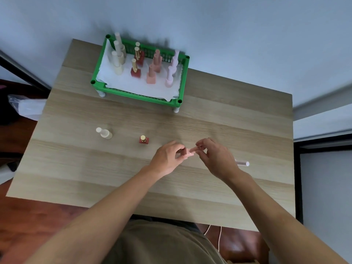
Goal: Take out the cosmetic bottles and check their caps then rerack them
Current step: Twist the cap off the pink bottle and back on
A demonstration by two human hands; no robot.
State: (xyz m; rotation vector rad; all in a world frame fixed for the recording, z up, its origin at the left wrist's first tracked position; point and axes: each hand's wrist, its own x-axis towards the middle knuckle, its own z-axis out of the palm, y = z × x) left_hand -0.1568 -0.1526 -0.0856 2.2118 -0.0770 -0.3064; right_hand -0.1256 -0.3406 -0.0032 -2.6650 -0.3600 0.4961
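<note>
Cap check: small peach-pink plastic bottle (187, 152).
Left hand (167, 159) grips body, right hand (215, 159) pinches cap; next, rerack in green plastic rack (137, 94).

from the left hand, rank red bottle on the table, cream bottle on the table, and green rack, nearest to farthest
From the left hand:
1. red bottle, standing just up and left of the hand
2. cream bottle, farther left on the table
3. green rack, at the table's far edge

A light wood-grain desk (228, 115) stands against a pale blue-grey wall (228, 35), over a reddish-brown wooden floor (38, 216); a crumpled clear plastic bag (24, 107) lies at left.
</note>
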